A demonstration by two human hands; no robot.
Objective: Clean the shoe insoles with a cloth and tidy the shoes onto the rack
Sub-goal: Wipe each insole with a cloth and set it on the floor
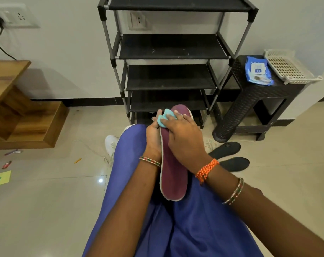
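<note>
Maroon insole (pixel 173 171) lies over the lap, left hand (pixel 153 138) gripping its left edge, right hand (pixel 183 140) pressing teal cloth (pixel 165 117) onto it; black rack (pixel 168 52) far against white wall, beige tiled floor (pixel 46 201).

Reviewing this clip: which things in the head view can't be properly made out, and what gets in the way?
- White shoe: mostly hidden behind the blue-clad knee.
- Cloth: largely covered by the right hand; only a teal bunch shows.
- Left hand: its fingers lie behind the maroon insole.
- Wipes pack: label too small to read.
- Shoe rack: lowest shelf blocked by the hands and insole.
</note>
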